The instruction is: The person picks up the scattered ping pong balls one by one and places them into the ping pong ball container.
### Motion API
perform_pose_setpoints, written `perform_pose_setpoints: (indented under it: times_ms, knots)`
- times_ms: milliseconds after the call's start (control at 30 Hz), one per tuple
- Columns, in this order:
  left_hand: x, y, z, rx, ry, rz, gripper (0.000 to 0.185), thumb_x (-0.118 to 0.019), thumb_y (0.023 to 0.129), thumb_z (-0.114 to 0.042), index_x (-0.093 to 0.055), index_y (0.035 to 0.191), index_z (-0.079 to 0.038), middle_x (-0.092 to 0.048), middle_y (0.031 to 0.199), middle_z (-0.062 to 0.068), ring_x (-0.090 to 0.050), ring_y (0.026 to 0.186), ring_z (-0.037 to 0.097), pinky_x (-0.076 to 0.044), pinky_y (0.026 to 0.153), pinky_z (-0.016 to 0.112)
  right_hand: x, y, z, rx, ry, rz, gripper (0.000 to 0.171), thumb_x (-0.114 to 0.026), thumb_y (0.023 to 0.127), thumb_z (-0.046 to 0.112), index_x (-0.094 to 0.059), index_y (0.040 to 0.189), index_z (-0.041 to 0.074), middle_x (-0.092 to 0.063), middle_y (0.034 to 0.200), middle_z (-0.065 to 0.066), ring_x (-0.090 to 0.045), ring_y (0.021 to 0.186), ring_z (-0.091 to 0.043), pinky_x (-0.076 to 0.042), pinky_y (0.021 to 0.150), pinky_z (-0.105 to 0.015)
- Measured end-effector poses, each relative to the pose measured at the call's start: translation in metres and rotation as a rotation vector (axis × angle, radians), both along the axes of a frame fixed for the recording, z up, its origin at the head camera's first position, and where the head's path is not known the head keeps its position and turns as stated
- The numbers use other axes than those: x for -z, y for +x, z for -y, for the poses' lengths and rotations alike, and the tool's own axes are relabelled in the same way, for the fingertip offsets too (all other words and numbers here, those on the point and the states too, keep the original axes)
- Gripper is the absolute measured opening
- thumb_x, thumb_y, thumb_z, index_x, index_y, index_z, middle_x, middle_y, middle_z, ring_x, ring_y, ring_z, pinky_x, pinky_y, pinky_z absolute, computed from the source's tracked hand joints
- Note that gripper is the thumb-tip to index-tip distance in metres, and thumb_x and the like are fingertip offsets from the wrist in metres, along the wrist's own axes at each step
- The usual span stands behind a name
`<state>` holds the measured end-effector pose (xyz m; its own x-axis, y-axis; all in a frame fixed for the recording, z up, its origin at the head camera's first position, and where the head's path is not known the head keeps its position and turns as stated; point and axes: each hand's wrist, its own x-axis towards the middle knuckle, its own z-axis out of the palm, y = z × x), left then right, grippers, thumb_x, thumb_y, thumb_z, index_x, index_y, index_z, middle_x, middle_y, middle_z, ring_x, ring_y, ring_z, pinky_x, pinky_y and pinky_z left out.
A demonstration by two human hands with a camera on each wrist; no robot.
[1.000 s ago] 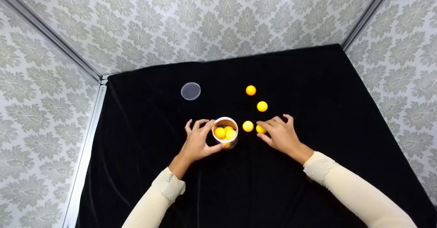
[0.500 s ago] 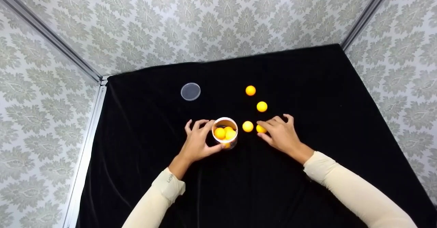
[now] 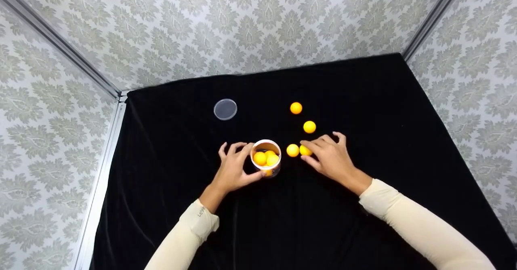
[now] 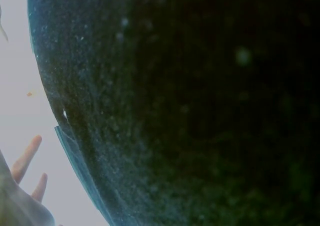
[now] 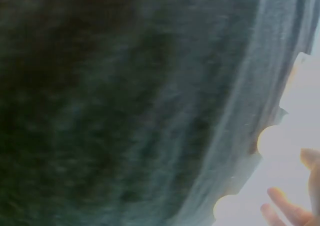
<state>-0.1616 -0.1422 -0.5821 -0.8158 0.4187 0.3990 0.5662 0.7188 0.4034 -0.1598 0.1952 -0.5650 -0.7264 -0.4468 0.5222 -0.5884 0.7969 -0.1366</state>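
A small clear cup (image 3: 266,158) stands on the black cloth (image 3: 282,221) with several orange balls inside. My left hand (image 3: 234,167) grips the cup from its left side, thumb and fingers curled round it. My right hand (image 3: 329,157) pinches one orange ball (image 3: 305,150) between thumb and forefinger, just right of the cup. Another orange ball (image 3: 292,150) lies loose between that hand and the cup. Two more orange balls (image 3: 309,127) (image 3: 296,108) lie farther back. The wrist views show mostly dark cloth, with the left fingertips (image 4: 27,158) and the right fingertips (image 5: 285,206) at the edges.
A clear round lid (image 3: 225,109) lies flat at the back left of the cloth. Patterned walls (image 3: 242,23) close in the back and both sides, with a metal frame rail (image 3: 101,173) along the left edge.
My right hand has shifted slightly left with the pinched ball, closer to the loose ball beside the cup. The left hand and the cup stay put.
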Motion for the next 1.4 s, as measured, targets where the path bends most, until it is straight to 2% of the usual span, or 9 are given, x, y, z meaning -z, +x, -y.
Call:
perform_pose_setpoints:
  times_ms: [233,733,933,1200,1400]
  knots:
    - [0.0,-0.001,0.0,-0.003,-0.01,0.009,0.089,-0.074,0.073,-0.071,-0.056,0.142,-0.018,-0.067,0.127,0.004,-0.052,0.126,0.024,-0.02,0.11,0.075,-0.014,0.002,0.01,-0.033,-0.034,-0.03,0.042,-0.077,0.088,0.043,-0.074,0.124,0.021,-0.078,0.103,0.002,-0.066,0.093,-0.02,-0.039,0.099,-0.069]
    - [0.001,0.0,0.0,-0.001,0.004,-0.015,0.088,-0.075,0.073,-0.07,-0.056,0.141,-0.017,-0.067,0.126,0.004,-0.054,0.125,0.025,-0.021,0.108,0.076,-0.041,0.007,0.035,-0.083,-0.078,-0.054,0.043,-0.075,0.09,0.045,-0.073,0.126,0.022,-0.077,0.103,0.005,-0.067,0.1,-0.02,-0.035,0.103,-0.065]
    - [0.0,0.0,0.0,0.002,-0.001,-0.013,0.087,-0.075,0.074,-0.07,-0.056,0.141,-0.018,-0.068,0.127,0.003,-0.054,0.126,0.026,-0.021,0.109,0.075,-0.049,0.009,0.046,-0.096,-0.077,-0.032,0.044,-0.072,0.092,0.048,-0.072,0.128,0.023,-0.077,0.105,0.007,-0.067,0.099,-0.017,-0.034,0.104,-0.062]
    - [0.0,0.0,0.0,0.001,-0.008,-0.019,0.088,-0.074,0.075,-0.072,-0.056,0.141,-0.018,-0.068,0.127,0.002,-0.053,0.126,0.025,-0.021,0.108,0.075,-0.056,0.008,0.063,-0.138,-0.107,-0.07,0.044,-0.078,0.088,0.043,-0.073,0.126,0.021,-0.077,0.102,0.005,-0.067,0.095,-0.017,-0.034,0.101,-0.063]
    - [0.0,0.001,0.0,-0.002,-0.018,-0.02,0.088,-0.073,0.075,-0.073,-0.056,0.142,-0.019,-0.068,0.126,0.001,-0.053,0.126,0.024,-0.022,0.108,0.076,-0.058,0.009,0.076,-0.16,-0.078,-0.08,0.044,-0.074,0.09,0.046,-0.072,0.127,0.021,-0.076,0.102,0.005,-0.065,0.095,-0.018,-0.035,0.101,-0.064]
